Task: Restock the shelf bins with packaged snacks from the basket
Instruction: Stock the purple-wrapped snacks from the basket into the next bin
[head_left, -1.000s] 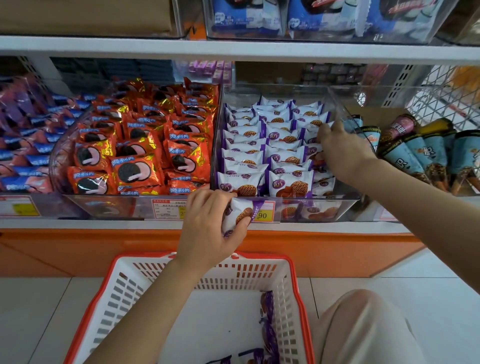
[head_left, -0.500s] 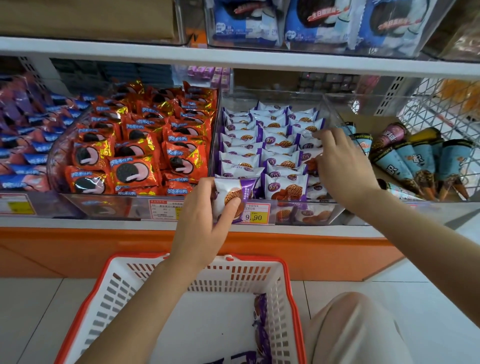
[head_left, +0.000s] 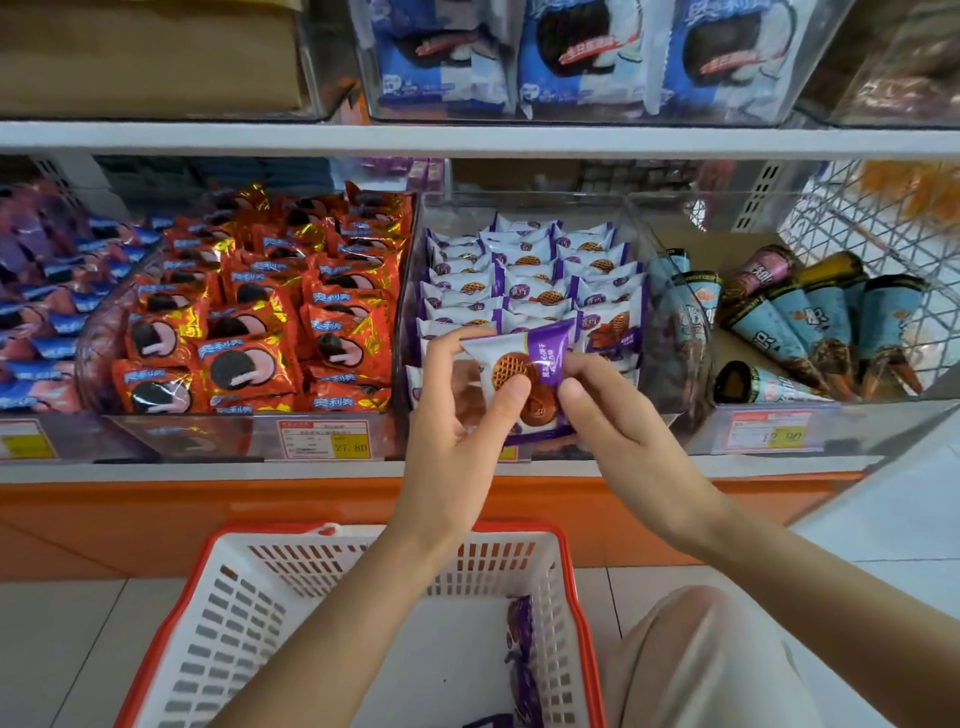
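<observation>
- Shop shelf (head_left: 208, 470), white-edged, over orange base.
- Held up before clear plastic bin (head_left: 670, 364) of same packets: white-and-purple waffle snack packet (head_left: 524, 364).
- Left hand (head_left: 457, 415) pinching its left side, right hand (head_left: 613, 415) pinching its right; close together.
- Below, white plastic basket (head_left: 311, 571), red-rimmed, with few purple packets (head_left: 519, 639) inside.

Editor: What does the lower shelf (head_left: 208, 470) carry?

Photographer: At centre, a clear bin (head_left: 524, 205) of purple-and-white waffle packs (head_left: 519, 270). Just beside it on the left is a bin of red cookie packs (head_left: 270, 312), and further left are blue-and-pink packs (head_left: 47, 312). To its right, wrapped cones (head_left: 810, 322) lie in another clear bin.

Editor: And around it?

Photographer: Above it, an upper shelf (head_left: 467, 140) holds blue cookie bags (head_left: 571, 57). Below it, on the white tiled floor (head_left: 62, 649), stands a red-rimmed white basket (head_left: 249, 613).
</observation>
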